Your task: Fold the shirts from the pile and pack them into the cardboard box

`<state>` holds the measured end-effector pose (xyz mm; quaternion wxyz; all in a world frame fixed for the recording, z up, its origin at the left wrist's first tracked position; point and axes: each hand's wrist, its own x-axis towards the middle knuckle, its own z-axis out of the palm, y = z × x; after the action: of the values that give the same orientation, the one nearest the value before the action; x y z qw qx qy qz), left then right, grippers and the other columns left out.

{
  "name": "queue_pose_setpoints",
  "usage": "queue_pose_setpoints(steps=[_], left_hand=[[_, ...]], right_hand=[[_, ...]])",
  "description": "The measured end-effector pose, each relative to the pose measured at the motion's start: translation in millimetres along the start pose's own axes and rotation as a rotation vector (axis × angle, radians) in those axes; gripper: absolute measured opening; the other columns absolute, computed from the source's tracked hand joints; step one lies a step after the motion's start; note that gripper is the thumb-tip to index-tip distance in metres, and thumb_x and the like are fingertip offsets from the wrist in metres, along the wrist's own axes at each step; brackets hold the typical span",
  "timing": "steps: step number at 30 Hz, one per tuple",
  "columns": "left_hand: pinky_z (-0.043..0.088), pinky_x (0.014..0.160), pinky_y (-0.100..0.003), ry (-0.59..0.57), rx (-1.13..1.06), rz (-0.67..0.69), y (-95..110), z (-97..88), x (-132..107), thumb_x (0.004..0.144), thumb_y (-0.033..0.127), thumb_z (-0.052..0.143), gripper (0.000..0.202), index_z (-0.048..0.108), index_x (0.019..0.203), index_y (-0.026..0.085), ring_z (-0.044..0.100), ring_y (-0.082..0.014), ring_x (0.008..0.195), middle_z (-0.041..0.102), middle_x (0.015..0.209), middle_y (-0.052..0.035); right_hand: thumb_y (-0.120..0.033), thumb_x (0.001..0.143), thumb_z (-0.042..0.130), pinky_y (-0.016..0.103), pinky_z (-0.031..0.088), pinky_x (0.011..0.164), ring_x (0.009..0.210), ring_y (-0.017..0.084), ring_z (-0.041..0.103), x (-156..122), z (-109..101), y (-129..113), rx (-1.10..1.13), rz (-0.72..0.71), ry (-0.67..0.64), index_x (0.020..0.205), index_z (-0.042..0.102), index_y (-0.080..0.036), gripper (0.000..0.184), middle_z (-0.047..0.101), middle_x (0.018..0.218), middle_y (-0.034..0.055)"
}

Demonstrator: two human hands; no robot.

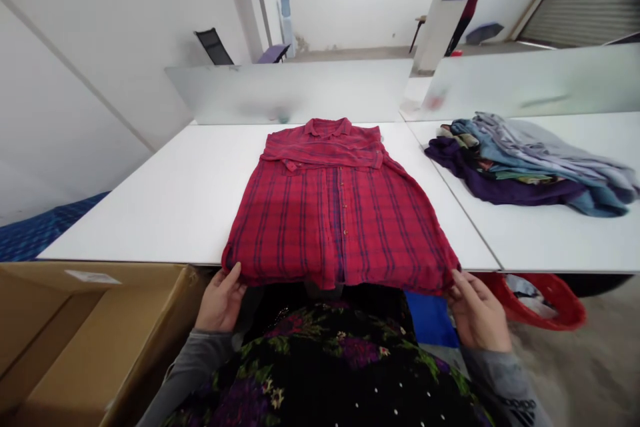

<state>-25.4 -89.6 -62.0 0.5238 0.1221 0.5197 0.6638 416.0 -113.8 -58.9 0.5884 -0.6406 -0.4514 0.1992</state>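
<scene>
A red and navy plaid shirt lies front side up on the white table, its collar at the far end and both sleeves laid across the chest. Its hem reaches the near table edge. My left hand pinches the hem's left corner, thumb on top. At the right corner, my right hand grips the hem between thumb and fingers. Small buttons run down the front opening, which parts slightly near the bottom.
To the right lies a pile of folded clothes. A cardboard box stands below the edge at left, a red basket with cloth in it at right. A frosted partition runs along the back.
</scene>
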Motion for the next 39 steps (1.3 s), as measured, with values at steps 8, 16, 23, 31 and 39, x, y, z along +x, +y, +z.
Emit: queue_pose_setpoints(steps=[8, 16, 23, 31, 39], left_hand=[[0.056, 0.093, -0.042, -0.169, 0.133, -0.043, 25.2, -10.9, -31.0, 0.06, 0.024, 0.085, 0.048, 0.07, 0.105, 0.017, 0.066, -0.0294, 0.107, 0.073, 0.106, -0.0102], [0.056, 0.095, -0.042, -0.158, 0.047, -0.044, 68.3, -30.0, -71.7, 0.066, 0.032, 0.082, 0.056, 0.066, 0.119, 0.025, 0.061, -0.0333, 0.116, 0.07, 0.116, -0.0079], [0.06, 0.077, -0.029, -0.352, -0.119, 0.154, 125.7, 70.5, -0.1, 0.08, 0.019, 0.07, 0.015, 0.067, 0.094, 0.014, 0.072, -0.0197, 0.081, 0.074, 0.09, -0.0062], [0.055, 0.081, -0.033, -0.273, 0.248, 0.363, 163.0, 211.4, 177.0, 0.09, 0.03, 0.055, 0.018, 0.051, 0.08, 0.016, 0.068, -0.0156, 0.083, 0.065, 0.082, -0.0051], [0.046, 0.087, -0.037, -0.022, 0.904, 0.516, 118.2, 139.2, 213.8, 0.072, 0.039, 0.065, 0.026, 0.046, 0.07, 0.021, 0.058, -0.0224, 0.092, 0.055, 0.075, -0.0006]], right_hand=[[-0.044, 0.086, 0.064, 0.041, 0.059, 0.071, 0.094, 0.025, 0.065, -5.6, -12.6, -26.5, 0.129, 0.038, -0.121, 0.111, 0.064, -0.024, 0.032, 0.066, 0.108, 0.0067], [-0.04, 0.062, 0.078, 0.043, 0.063, 0.063, 0.081, 0.033, 0.072, 9.9, -71.2, -25.3, 0.41, 0.396, -0.221, 0.105, 0.068, -0.035, 0.044, 0.074, 0.097, 0.0084], [-0.028, 0.073, 0.074, 0.018, 0.056, 0.051, 0.06, 0.014, 0.067, 130.2, 9.6, -106.6, 0.721, 0.212, -0.347, 0.095, 0.069, -0.024, 0.023, 0.072, 0.081, 0.0015], [-0.023, 0.071, 0.073, 0.034, 0.059, 0.071, 0.062, 0.013, 0.066, 308.1, 159.6, -109.5, 0.761, 0.154, -0.327, 0.073, 0.053, -0.021, 0.02, 0.062, 0.066, -0.0047], [-0.051, 0.072, 0.072, 0.045, 0.052, 0.095, 0.104, 0.026, 0.065, 266.8, 168.5, -49.9, 0.079, -0.26, -0.453, 0.1, 0.065, -0.02, 0.043, 0.069, 0.107, 0.009]])
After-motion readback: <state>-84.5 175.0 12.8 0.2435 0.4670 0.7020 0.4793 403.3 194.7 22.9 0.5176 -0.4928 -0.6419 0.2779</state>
